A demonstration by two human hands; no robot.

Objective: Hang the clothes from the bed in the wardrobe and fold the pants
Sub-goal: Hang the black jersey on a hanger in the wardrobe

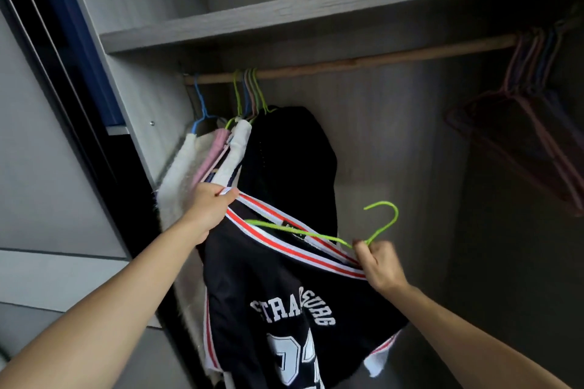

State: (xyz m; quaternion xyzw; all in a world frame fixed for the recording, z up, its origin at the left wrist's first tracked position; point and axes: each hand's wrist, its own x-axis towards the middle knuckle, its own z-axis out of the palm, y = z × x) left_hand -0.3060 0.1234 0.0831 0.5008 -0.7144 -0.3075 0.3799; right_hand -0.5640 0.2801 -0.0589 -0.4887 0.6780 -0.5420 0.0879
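A black jersey (271, 294) with white lettering and a red-and-white striped collar hangs between my hands inside the wardrobe. My left hand (208, 211) grips the collar's left end. My right hand (382, 265) pinches the collar's right end together with a green wire hanger (319, 235), whose arm lies inside the neck opening and whose hook points up. The wooden rail (363, 61) runs above. Several clothes hang at its left end: a black garment (290, 167), white and pink ones (218, 151).
A bunch of bare pink and purple hangers (534, 110) hangs at the rail's right end. A grey shelf (316, 6) sits over the rail. The wardrobe's side panel (132, 79) stands at the left. The rail between the clothes and the bare hangers holds nothing.
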